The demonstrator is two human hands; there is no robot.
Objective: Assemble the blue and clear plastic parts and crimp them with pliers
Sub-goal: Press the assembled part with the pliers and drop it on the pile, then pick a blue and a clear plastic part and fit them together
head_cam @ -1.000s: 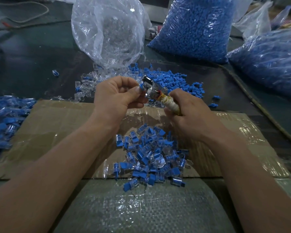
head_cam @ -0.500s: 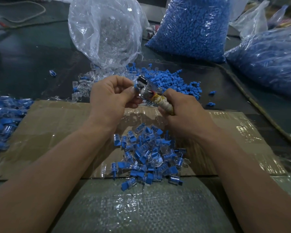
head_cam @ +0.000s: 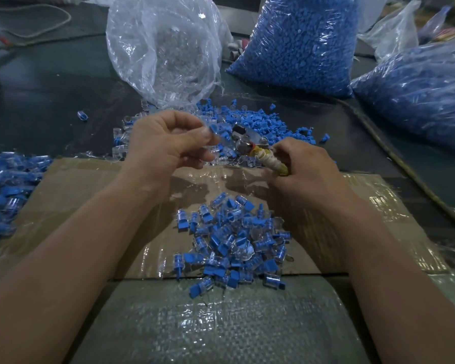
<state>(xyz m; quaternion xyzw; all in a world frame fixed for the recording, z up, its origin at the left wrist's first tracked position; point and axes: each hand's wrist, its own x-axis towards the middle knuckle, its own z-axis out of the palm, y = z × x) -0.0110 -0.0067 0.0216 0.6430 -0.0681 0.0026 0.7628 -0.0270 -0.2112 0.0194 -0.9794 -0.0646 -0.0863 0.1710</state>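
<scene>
Blue and clear plastic is pinched between the thumb and forefinger of the left hand [head_cam: 168, 145]: one small part [head_cam: 213, 129], held up just left of the metal head of the pliers [head_cam: 244, 140]. One pair of pliers is in view, gripped by the right hand [head_cam: 310, 169], whose fingers are curled round the tape-wrapped handles. Part and pliers are close together but not touching. Whether the pliers' jaws are parted cannot be told.

Below both hands, toward the person, one heap of assembled pieces [head_cam: 231, 240] is spread on one sheet of taped cardboard [head_cam: 76, 193]; the pieces are too many and too overlapped to be counted. Beyond the hands, one scatter of loose blue parts [head_cam: 263, 123] is seen. Beyond the left hand, clear parts [head_cam: 120, 137] are spilled at the mouth of one clear bag [head_cam: 166, 48]. Two bags packed with blue parts are counted beyond the right hand: the nearer blue bag [head_cam: 418, 101] out to its right and the farther blue bag [head_cam: 300, 43] straight ahead. One stray blue piece [head_cam: 82, 116] lies alone beyond and left of the left hand. Far to the left of that hand, one further mass of wrapped pieces [head_cam: 3, 185] is seen. One woven sheet [head_cam: 208, 324] is laid beneath the forearms.
</scene>
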